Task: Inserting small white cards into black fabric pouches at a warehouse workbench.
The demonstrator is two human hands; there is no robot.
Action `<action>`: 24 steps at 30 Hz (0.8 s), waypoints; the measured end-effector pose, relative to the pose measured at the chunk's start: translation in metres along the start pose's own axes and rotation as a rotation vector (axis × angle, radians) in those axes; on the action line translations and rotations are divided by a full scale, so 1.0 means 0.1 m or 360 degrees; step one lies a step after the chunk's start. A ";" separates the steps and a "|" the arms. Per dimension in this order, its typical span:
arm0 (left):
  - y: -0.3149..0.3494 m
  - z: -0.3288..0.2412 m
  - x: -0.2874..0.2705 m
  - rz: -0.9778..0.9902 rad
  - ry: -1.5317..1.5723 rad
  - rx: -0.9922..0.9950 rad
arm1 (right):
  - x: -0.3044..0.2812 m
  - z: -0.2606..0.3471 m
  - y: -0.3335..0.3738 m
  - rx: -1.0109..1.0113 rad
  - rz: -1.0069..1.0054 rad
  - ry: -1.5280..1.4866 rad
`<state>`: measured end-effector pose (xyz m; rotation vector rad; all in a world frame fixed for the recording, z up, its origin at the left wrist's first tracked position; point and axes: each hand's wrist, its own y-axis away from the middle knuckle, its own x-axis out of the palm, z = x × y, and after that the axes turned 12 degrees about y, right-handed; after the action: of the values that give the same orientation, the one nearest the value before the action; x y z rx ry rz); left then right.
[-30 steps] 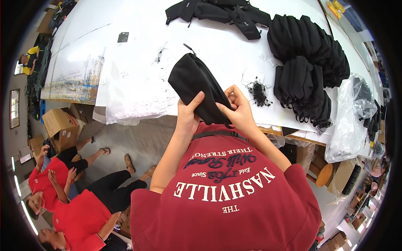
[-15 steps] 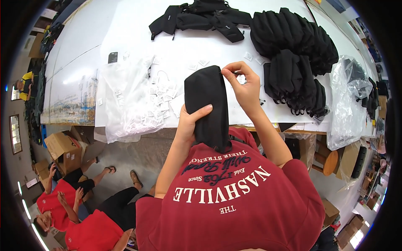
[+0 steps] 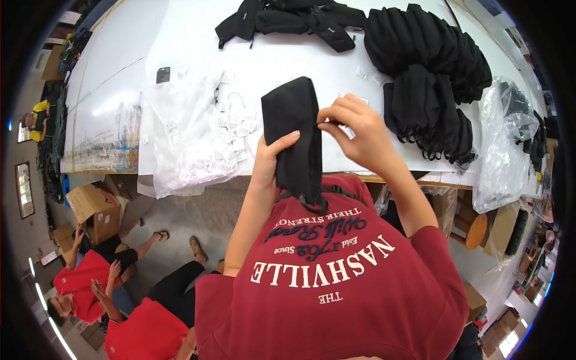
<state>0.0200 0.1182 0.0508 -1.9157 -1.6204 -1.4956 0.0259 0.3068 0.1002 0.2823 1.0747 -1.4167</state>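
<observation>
A long black fabric pouch (image 3: pixel 289 111) is held upright in front of my chest, above the table's near edge. My left hand (image 3: pixel 268 159) wraps its lower left side, with the thumb across the front and the other fingers hidden behind. Against the pouch's right side, my right hand (image 3: pixel 360 129) pinches a small dark pull, apparently a zipper pull. A dark strap loop (image 3: pixel 315 207) hangs from the pouch's bottom end, next to my dark red shirt.
Small white tags (image 3: pixel 237 129) lie scattered beside a clear plastic bag (image 3: pixel 183 138) on the white table (image 3: pixel 120 78). Black pouches are piled at right (image 3: pixel 420 45) and far back (image 3: pixel 288 19). Another plastic bag (image 3: pixel 501 150) hangs over the right edge. Two people in red shirts (image 3: pixel 147 330) sit at lower left.
My right hand has slid from the pouch's top right corner down its side toward me, pinching the small pull. My left hand keeps its hold on the pouch.
</observation>
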 end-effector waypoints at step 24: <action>-0.18 -0.22 -0.13 0.0194 0.0085 0.0102 | -0.03 0.38 0.07 -0.0310 0.0545 -0.0289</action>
<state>-0.0050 0.1010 0.0431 -1.8873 -1.4822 -1.4176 0.0491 0.2829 0.1199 0.1823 0.9548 -1.0042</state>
